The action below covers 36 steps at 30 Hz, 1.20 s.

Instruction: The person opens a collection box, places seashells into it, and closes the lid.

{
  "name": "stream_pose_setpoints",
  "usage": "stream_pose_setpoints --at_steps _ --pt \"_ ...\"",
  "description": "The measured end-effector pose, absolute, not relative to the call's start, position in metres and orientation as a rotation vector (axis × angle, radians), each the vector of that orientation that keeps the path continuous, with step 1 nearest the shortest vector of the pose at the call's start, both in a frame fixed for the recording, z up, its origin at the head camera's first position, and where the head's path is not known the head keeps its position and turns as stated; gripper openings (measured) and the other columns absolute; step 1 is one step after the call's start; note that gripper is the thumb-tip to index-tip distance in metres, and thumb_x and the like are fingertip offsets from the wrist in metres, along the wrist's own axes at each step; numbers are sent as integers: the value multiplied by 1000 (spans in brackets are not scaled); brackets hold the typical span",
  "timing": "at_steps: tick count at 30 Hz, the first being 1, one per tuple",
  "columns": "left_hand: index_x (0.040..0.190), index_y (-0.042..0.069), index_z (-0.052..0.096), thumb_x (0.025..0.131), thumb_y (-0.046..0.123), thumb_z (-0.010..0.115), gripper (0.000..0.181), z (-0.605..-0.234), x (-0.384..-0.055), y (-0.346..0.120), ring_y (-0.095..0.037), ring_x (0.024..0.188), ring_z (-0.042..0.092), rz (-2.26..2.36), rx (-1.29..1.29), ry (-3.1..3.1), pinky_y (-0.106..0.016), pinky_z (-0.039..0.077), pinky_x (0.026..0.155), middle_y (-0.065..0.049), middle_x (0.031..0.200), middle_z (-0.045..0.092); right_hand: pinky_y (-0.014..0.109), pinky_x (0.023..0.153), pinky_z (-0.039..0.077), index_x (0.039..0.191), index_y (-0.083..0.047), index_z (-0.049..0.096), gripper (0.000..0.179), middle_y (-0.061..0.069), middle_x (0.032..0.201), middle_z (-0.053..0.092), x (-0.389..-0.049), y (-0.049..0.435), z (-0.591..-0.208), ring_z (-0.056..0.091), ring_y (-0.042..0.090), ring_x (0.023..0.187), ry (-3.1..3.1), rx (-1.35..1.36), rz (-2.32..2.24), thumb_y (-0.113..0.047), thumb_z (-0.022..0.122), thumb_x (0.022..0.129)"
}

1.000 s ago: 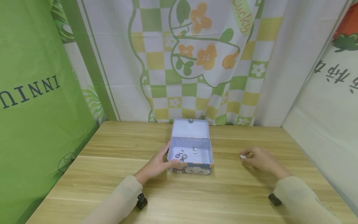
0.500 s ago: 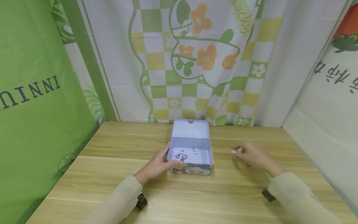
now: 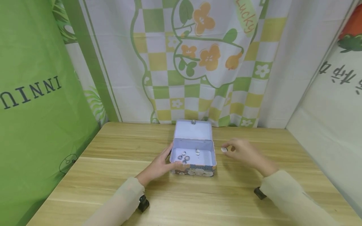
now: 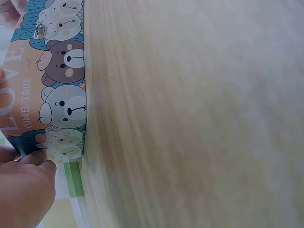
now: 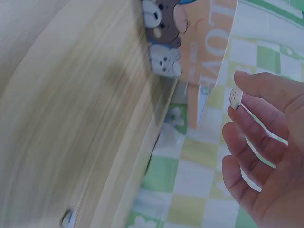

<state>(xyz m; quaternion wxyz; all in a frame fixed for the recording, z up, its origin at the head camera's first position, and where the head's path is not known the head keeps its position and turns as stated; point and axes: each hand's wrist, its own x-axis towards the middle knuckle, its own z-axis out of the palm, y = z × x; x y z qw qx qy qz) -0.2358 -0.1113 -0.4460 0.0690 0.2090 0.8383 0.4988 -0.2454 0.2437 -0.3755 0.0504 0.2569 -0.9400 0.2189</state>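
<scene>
A hinged tin box (image 3: pixel 193 171) with bears printed on its sides stands on the table, lid up. Several small shell-like pieces (image 3: pixel 187 158) lie on its pale floor, most toward the left. My left hand (image 3: pixel 156 166) grips the box's left side, thumb at the front rim; in the left wrist view its fingers bend around the corner. To the right of the box, above the table, my right hand (image 3: pixel 246 153) pinches a small white shell (image 5: pixel 235 97) with brown specks between thumb and fingertip. The other fingers are loosely bent.
The wooden table (image 3: pixel 175 201) reaches back to a checked curtain (image 3: pixel 203 94). A green cloth (image 3: pixel 42 125) hangs at the left and a white one (image 3: pixel 333 135) at the right. Another small piece (image 5: pixel 68 218) lies on the table in the right wrist view.
My right hand has moved left and slightly farther back with the white shell, closer to the box. The left hand and the tin box have stayed where they were.
</scene>
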Motion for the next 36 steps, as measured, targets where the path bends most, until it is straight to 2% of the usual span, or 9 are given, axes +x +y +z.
stream_pose_setpoints --at_steps 5,13,18,25,36 --pt "163 22 8 93 38 73 97 -443 -235 -110 -31 149 18 1503 630 2512 -58 17 117 -11 167 8 33 68 54 109 -7 76 21 3 100 71 -250 226 -377 64 20 83 -2836 828 665 -17 76 90" --pt "163 24 8 93 38 73 96 -444 -235 -110 -31 149 18 1515 622 2510 -59 17 117 -7 167 9 28 65 52 109 -9 77 23 0 101 70 -252 198 -380 62 15 81 -2801 891 709 -18 80 87" --pt "163 22 8 93 39 72 97 -446 -237 -110 -31 149 20 1524 658 2510 -59 18 117 -10 167 9 26 67 53 108 -8 76 22 1 99 71 -256 184 -386 63 19 82 -2755 981 731 -15 80 87" --pt "163 22 8 93 40 72 97 -447 -238 -111 -31 149 20 1528 667 2506 -58 18 117 -10 167 10 28 72 54 109 -5 75 23 3 102 72 -260 171 -395 64 22 86 -2747 1040 769 -13 78 88" --pt "163 24 8 94 37 72 95 -447 -239 -112 -33 148 22 1545 689 2482 -59 20 116 -10 166 13 35 79 56 111 -7 75 26 3 106 72 -265 159 -407 66 22 91 -2784 1019 679 -16 79 87"
